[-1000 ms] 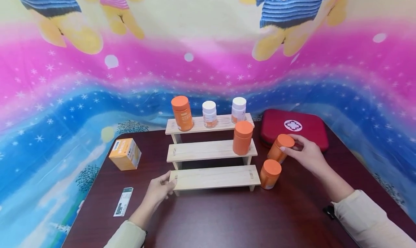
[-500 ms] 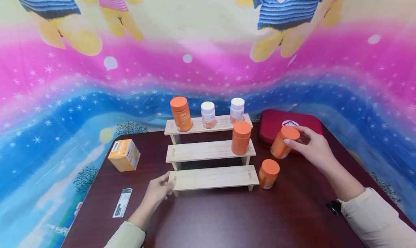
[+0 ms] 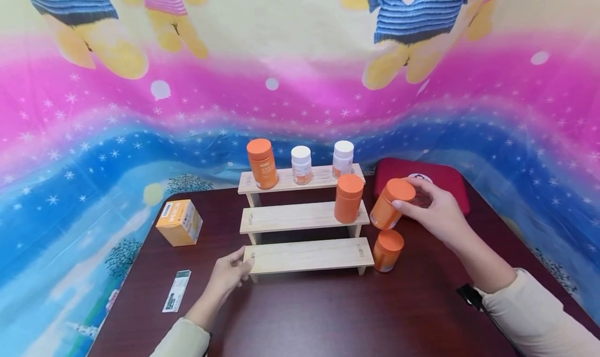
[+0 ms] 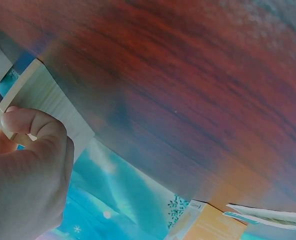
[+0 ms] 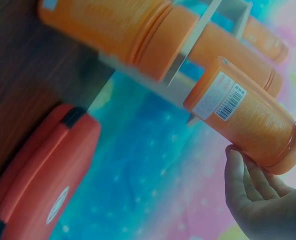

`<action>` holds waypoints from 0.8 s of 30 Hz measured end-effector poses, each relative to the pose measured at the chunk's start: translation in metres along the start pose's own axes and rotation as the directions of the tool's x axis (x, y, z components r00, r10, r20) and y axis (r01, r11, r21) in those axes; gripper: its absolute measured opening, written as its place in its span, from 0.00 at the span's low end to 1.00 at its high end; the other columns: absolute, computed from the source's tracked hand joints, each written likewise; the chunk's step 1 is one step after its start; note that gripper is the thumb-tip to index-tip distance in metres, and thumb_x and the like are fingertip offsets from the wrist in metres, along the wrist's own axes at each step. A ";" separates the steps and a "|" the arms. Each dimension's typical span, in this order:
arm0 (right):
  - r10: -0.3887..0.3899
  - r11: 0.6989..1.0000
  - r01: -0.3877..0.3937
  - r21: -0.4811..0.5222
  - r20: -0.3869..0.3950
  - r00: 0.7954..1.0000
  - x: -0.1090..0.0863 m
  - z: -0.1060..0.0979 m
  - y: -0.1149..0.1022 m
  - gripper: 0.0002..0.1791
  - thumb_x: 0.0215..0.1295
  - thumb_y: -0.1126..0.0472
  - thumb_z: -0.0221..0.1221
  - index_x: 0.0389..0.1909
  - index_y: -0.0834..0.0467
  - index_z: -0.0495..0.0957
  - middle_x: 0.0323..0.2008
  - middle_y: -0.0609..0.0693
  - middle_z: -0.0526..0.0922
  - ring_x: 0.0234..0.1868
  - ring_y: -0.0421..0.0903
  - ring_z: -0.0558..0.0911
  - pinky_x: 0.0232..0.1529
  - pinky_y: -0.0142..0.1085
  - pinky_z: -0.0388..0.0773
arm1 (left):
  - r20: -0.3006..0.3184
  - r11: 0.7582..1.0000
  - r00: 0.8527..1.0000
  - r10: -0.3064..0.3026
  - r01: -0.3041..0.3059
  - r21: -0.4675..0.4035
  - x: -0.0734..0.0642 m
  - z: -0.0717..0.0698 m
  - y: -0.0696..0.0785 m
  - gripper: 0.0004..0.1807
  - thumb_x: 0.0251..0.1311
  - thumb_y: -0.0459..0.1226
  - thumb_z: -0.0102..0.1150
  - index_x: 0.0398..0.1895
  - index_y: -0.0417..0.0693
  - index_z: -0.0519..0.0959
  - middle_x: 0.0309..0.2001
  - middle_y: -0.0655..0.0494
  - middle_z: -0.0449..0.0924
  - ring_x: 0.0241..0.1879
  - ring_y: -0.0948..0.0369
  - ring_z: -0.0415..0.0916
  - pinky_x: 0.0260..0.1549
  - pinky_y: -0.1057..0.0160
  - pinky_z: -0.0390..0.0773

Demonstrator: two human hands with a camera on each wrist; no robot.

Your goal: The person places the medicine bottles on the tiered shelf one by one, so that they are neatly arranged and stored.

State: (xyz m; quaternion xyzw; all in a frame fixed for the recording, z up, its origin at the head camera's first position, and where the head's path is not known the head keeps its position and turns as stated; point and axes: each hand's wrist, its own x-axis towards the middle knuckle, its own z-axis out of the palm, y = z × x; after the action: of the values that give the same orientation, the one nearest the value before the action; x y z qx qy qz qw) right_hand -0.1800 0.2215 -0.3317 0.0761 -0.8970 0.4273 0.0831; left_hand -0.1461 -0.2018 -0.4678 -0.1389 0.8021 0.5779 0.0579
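My right hand holds an orange pill bottle by its lid, thumb on one side and fingers on the other. The bottle leans, and its barcode label shows in the right wrist view. Below it another orange bottle stands on the table beside the wooden three-step rack. With thumb and fingers, my left hand pinches the left end of the rack's lowest step. One orange bottle stands at the right of the middle step. On the top step are an orange bottle and two white bottles.
A red first-aid case lies behind my right hand. At the left of the dark table stand an orange-yellow box and, nearer, a flat white-and-green packet. A printed cloth hangs behind the table.
My right hand has lifted the orange bottle from in front of the red case, moved it right, then back left toward the rack. My left hand has stayed on the lowest step.
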 end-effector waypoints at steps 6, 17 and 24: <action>-0.024 1.000 0.023 0.011 0.068 0.997 -0.004 0.020 -0.017 0.35 0.56 0.46 0.65 0.63 0.53 0.68 0.52 0.53 0.78 0.46 0.52 0.80 0.40 0.30 0.77 | 0.001 1.000 1.000 0.002 -0.002 -0.007 0.000 0.000 -0.001 0.32 0.58 0.33 0.60 0.65 0.34 0.64 0.19 0.57 0.74 0.18 0.63 0.70 0.15 0.66 0.70; -0.081 0.986 0.044 0.162 0.230 0.970 -0.003 0.056 -0.051 0.35 0.53 0.48 0.68 0.62 0.53 0.69 0.49 0.53 0.79 0.41 0.49 0.81 0.37 0.37 0.81 | -0.001 1.000 1.000 0.018 -0.018 -0.011 0.000 0.001 -0.004 0.32 0.57 0.33 0.60 0.65 0.35 0.64 0.19 0.57 0.73 0.18 0.63 0.70 0.15 0.66 0.71; -0.115 0.989 0.087 0.120 0.251 0.961 0.005 0.080 -0.068 0.37 0.49 0.44 0.69 0.61 0.49 0.70 0.50 0.49 0.79 0.46 0.48 0.80 0.41 0.42 0.80 | -0.018 1.000 0.999 0.027 -0.027 0.008 0.002 0.001 -0.005 0.31 0.57 0.34 0.61 0.65 0.36 0.65 0.20 0.56 0.74 0.18 0.62 0.72 0.15 0.64 0.71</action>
State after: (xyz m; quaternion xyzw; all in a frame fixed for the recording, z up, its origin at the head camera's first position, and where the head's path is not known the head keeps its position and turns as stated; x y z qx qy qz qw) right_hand -0.1776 0.1162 -0.3290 0.1809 -0.8707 0.4569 -0.0164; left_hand -0.1466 -0.2029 -0.4732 -0.1332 0.8067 0.5741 0.0434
